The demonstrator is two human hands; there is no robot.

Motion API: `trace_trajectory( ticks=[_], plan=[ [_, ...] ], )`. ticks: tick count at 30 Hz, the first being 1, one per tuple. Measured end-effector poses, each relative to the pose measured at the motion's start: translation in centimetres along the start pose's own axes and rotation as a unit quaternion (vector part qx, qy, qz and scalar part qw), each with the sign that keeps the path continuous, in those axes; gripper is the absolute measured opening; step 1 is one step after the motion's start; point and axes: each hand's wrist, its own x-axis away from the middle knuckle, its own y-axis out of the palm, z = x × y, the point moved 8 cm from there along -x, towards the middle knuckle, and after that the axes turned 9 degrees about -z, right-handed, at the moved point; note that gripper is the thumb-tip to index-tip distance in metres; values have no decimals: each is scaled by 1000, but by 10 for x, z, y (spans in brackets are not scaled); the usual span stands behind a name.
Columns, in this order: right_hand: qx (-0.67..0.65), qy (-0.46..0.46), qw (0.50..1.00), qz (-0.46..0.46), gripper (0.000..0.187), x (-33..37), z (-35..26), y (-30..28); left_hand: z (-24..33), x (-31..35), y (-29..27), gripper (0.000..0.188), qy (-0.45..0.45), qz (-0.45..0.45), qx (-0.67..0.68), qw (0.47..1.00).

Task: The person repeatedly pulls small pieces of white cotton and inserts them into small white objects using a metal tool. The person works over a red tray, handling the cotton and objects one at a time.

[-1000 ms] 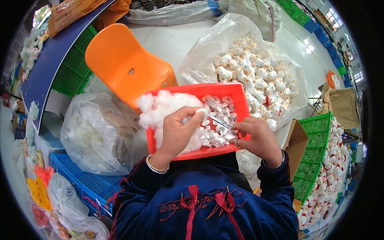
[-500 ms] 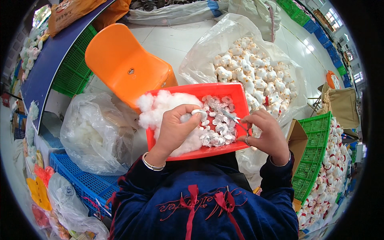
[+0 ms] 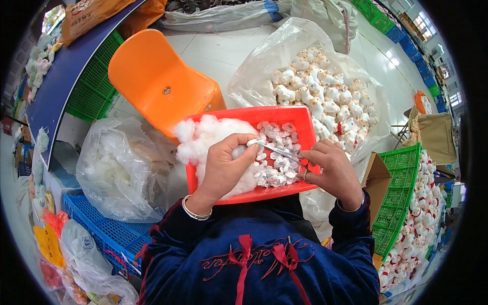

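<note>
Pinching small white piece between thumb and fingers of left hand; grip narrow, raised over middle of red tray; holding scissor-handled metal tool by its loops in right hand; fingers curled, thumb at the near loop; tool pointing leftward from right hand, tip reaching white piece at left fingertips; cannot tell if tip inside or only against it; tool's two arms looking nearly together.

Under and around left hand, in tray, fluffy white stuffing; between both hands, lower down in same tray, pile of small pale pieces; on left wrist, pale bracelet. Beyond left hand, orange chair; beyond right hand, clear plastic bag full of white plush figures; well left of left hand, clear bag of white fill, with blue crate just nearer the body; right of right hand, cardboard box beside green crate; farther right, more white-and-red plush.
</note>
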Motion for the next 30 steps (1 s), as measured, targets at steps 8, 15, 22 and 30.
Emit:
trace_trajectory(
  ticks=[8, 15, 22, 30],
  plan=[
    [-6, -28, 1000, -4, 34, -4, -4, 3, -18, -1, 3, 20, -10, -40, 37, 998],
    [28, -53, 998, -21, 35, -2, -6, 0, -14, -8, -1, 19, -78, -115, -1, 990],
    [51, -49, 997, -10, 45, 2, 1, 0, -24, -6, 5, 12, -117, -123, 36, 985],
    [48, -35, 997, 41, 56, 1, -11, -10, -37, -6, 5, 16, -94, -72, 155, 981]
  ],
)
